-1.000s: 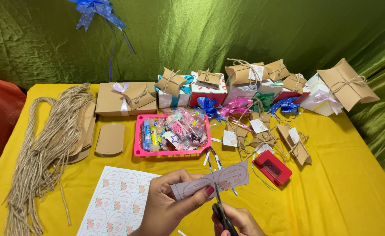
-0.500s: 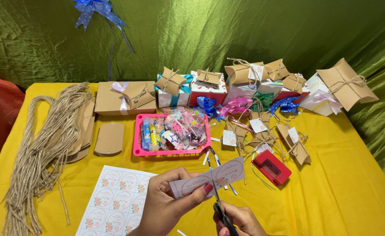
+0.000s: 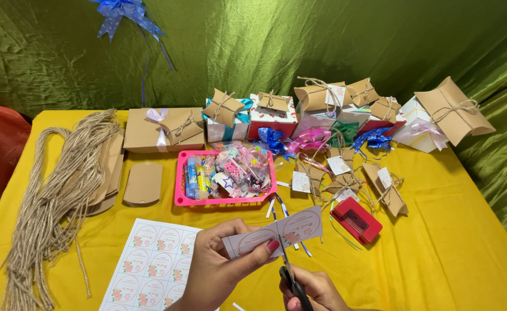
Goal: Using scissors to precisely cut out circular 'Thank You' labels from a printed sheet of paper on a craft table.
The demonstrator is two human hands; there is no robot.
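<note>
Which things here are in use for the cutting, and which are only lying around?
In use: left hand, label strip, right hand, scissors.

Lying about: sticker sheet, pink tray, red punch, twine bundle, kraft pillow boxes.

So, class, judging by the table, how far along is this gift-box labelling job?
Done: several tied kraft pillow boxes stand at the back, some tagged. In hand: the left hand holds a label strip while the right hand cuts it with scissors. Left: an uncut label sheet, flat unfolded boxes and loose twine.
</note>
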